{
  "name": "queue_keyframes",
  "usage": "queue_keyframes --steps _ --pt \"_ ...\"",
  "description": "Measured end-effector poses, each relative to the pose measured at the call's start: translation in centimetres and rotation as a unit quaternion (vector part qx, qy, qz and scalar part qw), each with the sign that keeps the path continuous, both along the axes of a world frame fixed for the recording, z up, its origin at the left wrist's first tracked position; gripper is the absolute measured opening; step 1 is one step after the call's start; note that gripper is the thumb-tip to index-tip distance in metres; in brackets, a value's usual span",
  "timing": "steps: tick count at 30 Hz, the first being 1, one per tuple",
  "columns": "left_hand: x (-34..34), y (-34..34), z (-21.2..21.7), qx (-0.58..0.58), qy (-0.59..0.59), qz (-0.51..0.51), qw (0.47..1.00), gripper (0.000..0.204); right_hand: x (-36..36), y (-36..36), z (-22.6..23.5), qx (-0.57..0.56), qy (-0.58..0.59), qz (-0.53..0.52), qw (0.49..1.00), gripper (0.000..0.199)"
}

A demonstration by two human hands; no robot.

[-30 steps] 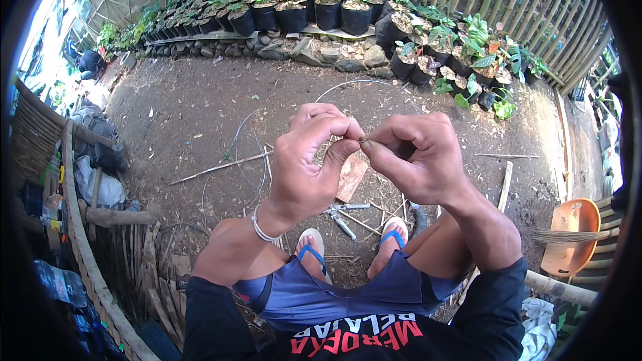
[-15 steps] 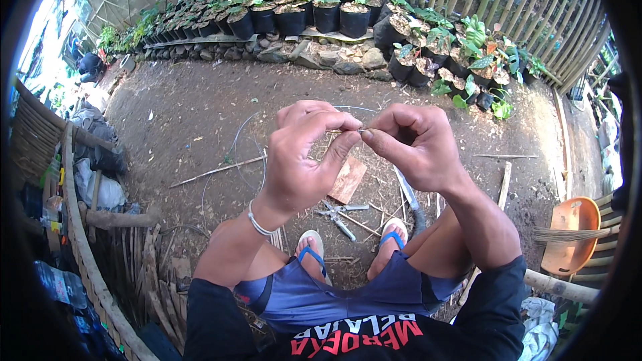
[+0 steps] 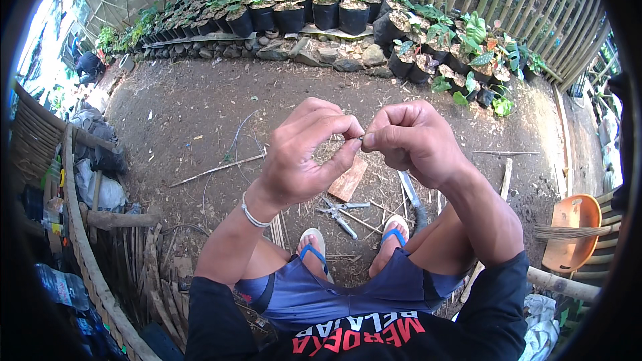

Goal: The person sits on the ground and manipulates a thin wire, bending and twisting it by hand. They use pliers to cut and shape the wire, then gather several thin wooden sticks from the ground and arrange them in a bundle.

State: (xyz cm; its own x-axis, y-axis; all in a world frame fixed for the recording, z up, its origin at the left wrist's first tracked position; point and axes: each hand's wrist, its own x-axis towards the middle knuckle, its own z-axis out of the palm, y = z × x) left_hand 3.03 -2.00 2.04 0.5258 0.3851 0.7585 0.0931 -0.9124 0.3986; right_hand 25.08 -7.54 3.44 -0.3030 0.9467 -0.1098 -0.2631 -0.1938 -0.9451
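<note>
My left hand [image 3: 301,150] and my right hand [image 3: 416,139] meet fingertip to fingertip in front of me, above the dirt floor. Each pinches thumb against forefinger on a thin wire, of which only a tiny dark bit shows between the tips. A pale loop of such wire [image 3: 237,140] curves behind my left hand; where it joins my fingers is hidden. Beneath the hands lie a reddish-brown flat block [image 3: 348,180], pruning shears [image 3: 342,214] with their jaws apart, and a long blade [image 3: 408,189] with a dark handle.
Rows of black plant bags [image 3: 290,19] stand on a stone edging at the back. An orange plastic scoop [image 3: 572,234] and a twig broom [image 3: 568,232] are at the right. Left, a bamboo rail [image 3: 79,227] borders sticks and bottles. Thin sticks [image 3: 221,170] lie about the ground.
Both hands stay pinched together, with the right fingers curled in more and turned slightly. The wire arc that showed behind the fingertips has gone from sight.
</note>
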Motion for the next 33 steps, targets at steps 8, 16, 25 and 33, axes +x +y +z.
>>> queue_keyframes --steps 8,16,25,33 --pt "0.2 0.2 -0.5 0.019 -0.022 -0.007 1.000 0.017 -0.4 0.0 0.0 -0.072 0.096 0.015 0.993 0.010" --pt "0.1 0.6 -0.7 0.079 -0.024 0.000 0.997 0.019 -0.8 0.2 -0.3 -0.116 0.158 0.025 0.980 0.010" --pt "0.5 0.7 -1.1 0.147 -0.046 0.023 0.988 0.021 -0.5 0.3 -0.4 -0.007 0.081 0.006 0.997 0.013" --pt "-1.2 -0.6 0.3 -0.208 0.044 0.000 0.977 0.014 0.5 0.3 -0.8 0.275 -0.178 -0.056 0.943 0.012"
